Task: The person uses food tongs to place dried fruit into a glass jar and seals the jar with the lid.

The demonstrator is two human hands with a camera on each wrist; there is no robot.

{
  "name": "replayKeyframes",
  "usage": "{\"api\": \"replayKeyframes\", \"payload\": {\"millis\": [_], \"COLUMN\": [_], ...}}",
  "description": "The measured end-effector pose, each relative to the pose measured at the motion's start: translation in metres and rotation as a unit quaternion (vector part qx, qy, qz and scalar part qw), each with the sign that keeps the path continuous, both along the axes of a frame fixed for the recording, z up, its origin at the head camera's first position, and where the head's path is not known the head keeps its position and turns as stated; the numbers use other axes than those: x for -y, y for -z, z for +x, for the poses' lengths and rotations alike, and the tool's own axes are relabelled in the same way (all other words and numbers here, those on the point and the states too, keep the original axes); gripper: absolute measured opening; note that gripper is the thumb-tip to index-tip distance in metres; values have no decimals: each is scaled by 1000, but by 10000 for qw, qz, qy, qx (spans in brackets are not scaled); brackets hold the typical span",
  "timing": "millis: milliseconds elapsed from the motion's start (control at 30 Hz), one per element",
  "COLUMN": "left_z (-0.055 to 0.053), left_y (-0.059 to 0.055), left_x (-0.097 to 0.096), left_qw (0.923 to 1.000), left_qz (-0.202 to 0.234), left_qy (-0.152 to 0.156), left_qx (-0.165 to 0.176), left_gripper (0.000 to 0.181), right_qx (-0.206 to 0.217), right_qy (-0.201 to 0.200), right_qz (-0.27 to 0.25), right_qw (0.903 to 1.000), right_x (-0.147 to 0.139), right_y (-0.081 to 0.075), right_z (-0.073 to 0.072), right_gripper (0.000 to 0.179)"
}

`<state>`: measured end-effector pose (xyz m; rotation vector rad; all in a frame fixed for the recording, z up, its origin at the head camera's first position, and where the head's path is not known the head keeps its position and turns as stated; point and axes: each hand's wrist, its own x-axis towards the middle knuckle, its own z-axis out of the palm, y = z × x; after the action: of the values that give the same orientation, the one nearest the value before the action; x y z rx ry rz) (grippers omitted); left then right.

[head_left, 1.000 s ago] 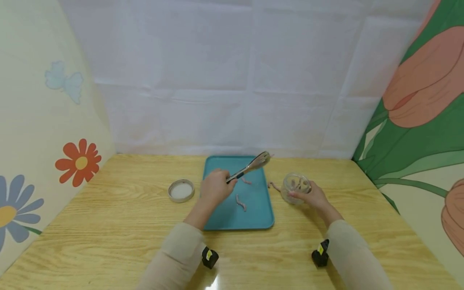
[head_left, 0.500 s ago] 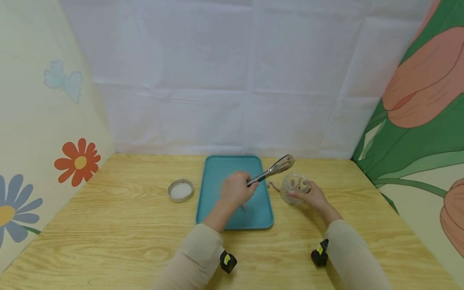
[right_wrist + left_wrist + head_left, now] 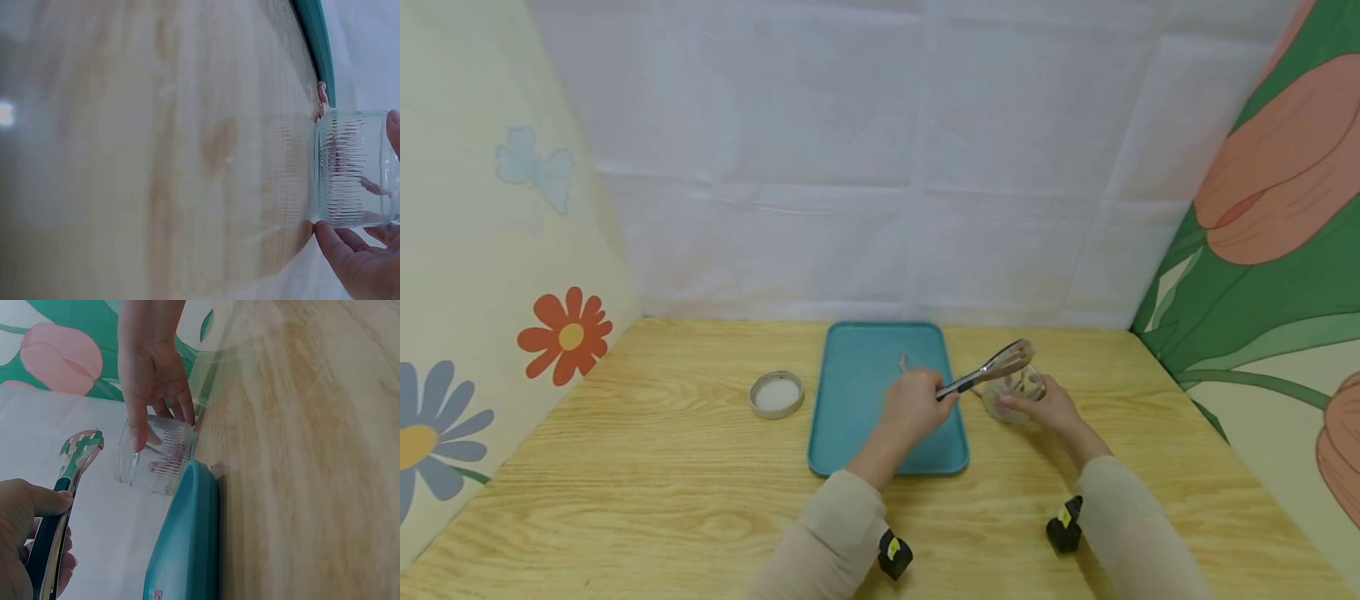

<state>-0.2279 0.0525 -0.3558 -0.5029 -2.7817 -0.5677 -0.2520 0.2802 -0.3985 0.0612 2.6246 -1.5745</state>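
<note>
My left hand [image 3: 917, 408] grips metal tongs [image 3: 67, 481] with dark handle grips. In the head view, the tongs' slotted head is above the mouth of a clear ribbed glass jar [image 3: 350, 165]. Some pink shows along the tongs' tips, too small to identify surely. Thumb and fingers of my right hand [image 3: 1051, 408] hold the jar upright on the table. Brownish-pink worm-like strips [image 3: 373, 186] lie inside it. One pink strip [image 3: 903, 362] shows on the blue tray [image 3: 857, 417], partly behind my left hand. Another strip [image 3: 322, 97] rests on the table between tray and jar.
A round lid [image 3: 777, 395] with a pale inside lies left of the tray on the wooden table [image 3: 662, 450]. White cloth [image 3: 775, 250] hangs at the back, and painted panels [image 3: 1247, 292] stand on both sides.
My left hand has carried the tongs rightward, from over the tray to above the jar, and slightly toward me. The right hand and jar have stayed put.
</note>
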Motion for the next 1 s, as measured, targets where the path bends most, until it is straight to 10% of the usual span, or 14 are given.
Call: {"api": "replayKeyframes", "payload": {"millis": [1000], "left_z": [1], "left_y": [15], "left_x": [8], "left_qw": [9963], "left_qz": [725], "left_qy": [-290], "left_qx": [-357], "left_gripper": [28], "right_qx": [-110], "right_qy": [38], "right_qz": [-136], "right_qw": [9998], "right_x": [1], "right_y": [0], "right_z": [1], "right_gripper": [83]}}
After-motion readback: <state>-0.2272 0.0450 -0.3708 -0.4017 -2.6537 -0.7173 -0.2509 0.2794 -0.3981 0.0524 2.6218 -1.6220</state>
